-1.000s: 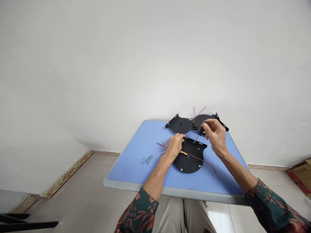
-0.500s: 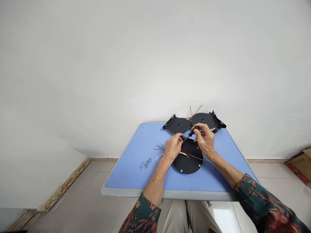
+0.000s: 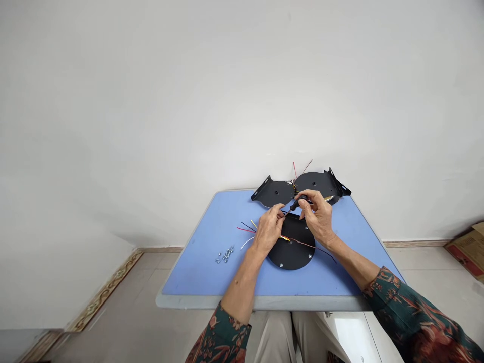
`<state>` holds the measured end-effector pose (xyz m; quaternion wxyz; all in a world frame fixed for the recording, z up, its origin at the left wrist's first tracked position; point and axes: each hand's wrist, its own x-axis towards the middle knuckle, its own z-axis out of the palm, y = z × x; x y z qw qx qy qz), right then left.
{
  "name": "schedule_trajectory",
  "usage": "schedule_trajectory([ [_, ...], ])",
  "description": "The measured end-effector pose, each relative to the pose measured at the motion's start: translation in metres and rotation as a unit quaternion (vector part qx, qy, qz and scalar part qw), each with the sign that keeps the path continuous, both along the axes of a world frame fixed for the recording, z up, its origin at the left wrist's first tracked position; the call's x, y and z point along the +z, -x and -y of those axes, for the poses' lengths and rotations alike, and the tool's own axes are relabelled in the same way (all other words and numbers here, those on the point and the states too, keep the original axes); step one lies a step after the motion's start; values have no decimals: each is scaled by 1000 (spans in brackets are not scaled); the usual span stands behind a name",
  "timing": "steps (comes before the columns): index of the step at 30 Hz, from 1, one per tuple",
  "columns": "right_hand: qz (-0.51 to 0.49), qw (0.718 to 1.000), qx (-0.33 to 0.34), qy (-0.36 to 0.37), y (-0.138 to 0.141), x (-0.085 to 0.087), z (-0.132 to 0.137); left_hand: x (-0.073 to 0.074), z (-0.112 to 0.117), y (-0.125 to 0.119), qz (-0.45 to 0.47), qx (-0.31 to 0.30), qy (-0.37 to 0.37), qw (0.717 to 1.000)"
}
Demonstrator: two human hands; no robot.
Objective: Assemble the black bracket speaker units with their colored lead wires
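Note:
A round black metal plate [image 3: 291, 259] with a raised far edge lies on the table before me, a few screw heads showing on its face. Over its far left part, my left hand [image 3: 268, 230] has its fingertips pinched together; whatever they grip is too small to make out. My right hand [image 3: 319, 218] is wrapped round a black-handled screwdriver [image 3: 294, 205], its shaft slanting down toward the left fingertips. The tip is hidden there. Yellow, red, black and white wires [image 3: 246, 231] poke out left of my left hand, and a thin dark wire [image 3: 325, 251] trails off the plate's right side.
Loose silver screws [image 3: 226, 254] lie in a small pile to the left on the blue tabletop [image 3: 204, 275]. Behind my hands sit two more black bracketed discs [image 3: 275, 195] with wires, close to the white wall [image 3: 242, 101]. A cardboard box [image 3: 469, 250] stands on the floor at right.
The camera view has shifted slightly. Both hands keep their places at the plate's far edge, and the screwdriver stays in my right hand with its shaft a little closer to the left fingertips.

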<state>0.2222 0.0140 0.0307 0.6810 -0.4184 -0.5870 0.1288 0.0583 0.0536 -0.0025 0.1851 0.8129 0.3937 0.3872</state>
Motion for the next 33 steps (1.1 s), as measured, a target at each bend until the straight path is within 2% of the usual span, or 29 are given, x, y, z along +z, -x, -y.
schedule_trajectory([
  [12,5,1000,-1,-9,0,-1,-1,0,1,0,-17,7,-25,1000],
  [19,69,997,11,-11,-2,2,-1,1,2,0,-49,18,-41,998],
  [26,131,991,30,-16,-4,3,-3,1,1,1,-73,21,-14,997],
  [33,127,992,18,-16,-3,-1,-5,7,0,2,-75,17,41,996],
])
